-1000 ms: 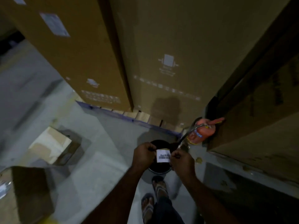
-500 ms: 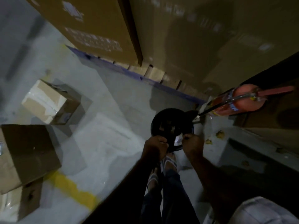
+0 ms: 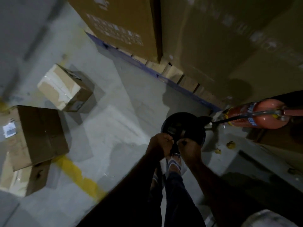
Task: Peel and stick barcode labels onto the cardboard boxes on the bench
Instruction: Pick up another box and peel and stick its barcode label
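Head view: my left hand [image 3: 159,145] and right hand [image 3: 190,145] curl close over the bin [image 3: 183,122]; their grasp I cannot tell. Peel slowly, corner first

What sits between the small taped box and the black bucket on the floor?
Only bare grey floor, in the head view. Nothing stands between the small taped box and the black bucket.

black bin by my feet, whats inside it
The black bin is dark inside, with a few pale scraps, too blurred to identify. The left hand and right hand cover its near rim, so what lies there is hidden.
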Available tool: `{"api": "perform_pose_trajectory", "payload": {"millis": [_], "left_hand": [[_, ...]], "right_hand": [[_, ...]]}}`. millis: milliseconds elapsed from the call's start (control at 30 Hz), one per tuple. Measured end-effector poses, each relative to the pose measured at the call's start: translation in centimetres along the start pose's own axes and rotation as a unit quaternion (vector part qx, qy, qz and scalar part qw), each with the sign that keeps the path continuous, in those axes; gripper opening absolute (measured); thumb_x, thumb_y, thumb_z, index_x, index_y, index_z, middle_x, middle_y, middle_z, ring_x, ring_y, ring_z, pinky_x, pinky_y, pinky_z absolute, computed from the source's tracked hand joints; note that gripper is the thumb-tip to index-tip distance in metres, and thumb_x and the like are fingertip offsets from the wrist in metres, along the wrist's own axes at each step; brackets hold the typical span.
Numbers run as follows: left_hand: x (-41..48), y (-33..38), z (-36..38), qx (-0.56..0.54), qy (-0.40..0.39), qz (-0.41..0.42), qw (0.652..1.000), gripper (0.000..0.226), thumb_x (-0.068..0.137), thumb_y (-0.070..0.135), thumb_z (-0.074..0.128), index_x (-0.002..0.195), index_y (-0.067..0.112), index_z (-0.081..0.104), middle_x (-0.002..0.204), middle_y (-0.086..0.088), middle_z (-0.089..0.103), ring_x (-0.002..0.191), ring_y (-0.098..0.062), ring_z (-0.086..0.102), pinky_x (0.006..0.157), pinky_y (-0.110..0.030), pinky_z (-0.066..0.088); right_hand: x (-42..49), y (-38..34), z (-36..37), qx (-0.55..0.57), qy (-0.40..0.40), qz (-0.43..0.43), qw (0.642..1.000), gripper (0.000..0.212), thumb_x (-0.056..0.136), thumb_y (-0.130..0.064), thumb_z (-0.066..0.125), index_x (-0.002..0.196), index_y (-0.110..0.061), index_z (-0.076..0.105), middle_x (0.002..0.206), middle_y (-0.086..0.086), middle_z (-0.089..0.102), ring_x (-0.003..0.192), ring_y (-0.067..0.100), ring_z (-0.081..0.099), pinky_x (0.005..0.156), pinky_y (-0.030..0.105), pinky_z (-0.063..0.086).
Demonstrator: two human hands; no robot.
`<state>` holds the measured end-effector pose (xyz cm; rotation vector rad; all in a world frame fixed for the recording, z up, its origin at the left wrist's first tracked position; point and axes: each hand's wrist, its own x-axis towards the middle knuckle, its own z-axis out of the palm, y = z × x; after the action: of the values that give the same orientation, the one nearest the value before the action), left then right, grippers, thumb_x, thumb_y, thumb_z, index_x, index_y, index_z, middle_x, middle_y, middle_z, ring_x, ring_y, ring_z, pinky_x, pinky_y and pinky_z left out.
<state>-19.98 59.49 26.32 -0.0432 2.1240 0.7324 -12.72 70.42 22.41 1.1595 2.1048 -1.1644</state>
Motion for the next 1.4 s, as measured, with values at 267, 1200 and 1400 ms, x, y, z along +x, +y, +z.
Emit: {"api": "perform_pose_trajectory", "payload": {"millis": [267, 1200, 1400], "left_hand": [[-6.0, -4.1, -13.6, -0.033, 0.113, -0.038, 0.992, 0.019, 0.094, 0.023, 0.06, 0.102, 0.016, 0.075, 0.087, 0.01, 0.068, 0.093, -0.013, 0.067, 0.084, -0.019, 0.046], [-20.1, -50.8, -51.9, -0.564, 0.306, -0.309, 0.702, 0.017, 0.089, 0.021, 0.059, 0.08, 0.009, 0.067, 0.075, -0.028, 0.056, 0.057, -0.028, 0.05, 0.046, -0.026, 0.034], [-12.6, -60.5, -52.6, -0.632, 0.296, -0.387, 0.603, 0.021, 0.092, 0.028, 0.06, 0.081, 0.009, 0.061, 0.068, -0.007, 0.051, 0.06, -0.023, 0.047, 0.053, -0.027, 0.037]], "right_hand": [[-5.3, -13.5, 3.8, -0.071, -0.143, -0.146, 0.976, 0.02, 0.096, -0.033, 0.058, 0.08, -0.022, 0.064, 0.076, -0.004, 0.061, 0.077, 0.017, 0.06, 0.07, 0.029, 0.041], [-24.1, -57.0, 50.6, -0.441, -0.281, -0.417, 0.743, 0.024, 0.093, -0.033, 0.058, 0.076, -0.018, 0.067, 0.076, -0.001, 0.065, 0.073, 0.017, 0.061, 0.068, 0.028, 0.042], [-16.6, -64.5, 64.9, -0.543, -0.301, -0.432, 0.655, 0.02, 0.093, -0.029, 0.059, 0.09, -0.011, 0.066, 0.089, -0.001, 0.066, 0.084, 0.022, 0.065, 0.068, 0.033, 0.051]]}}
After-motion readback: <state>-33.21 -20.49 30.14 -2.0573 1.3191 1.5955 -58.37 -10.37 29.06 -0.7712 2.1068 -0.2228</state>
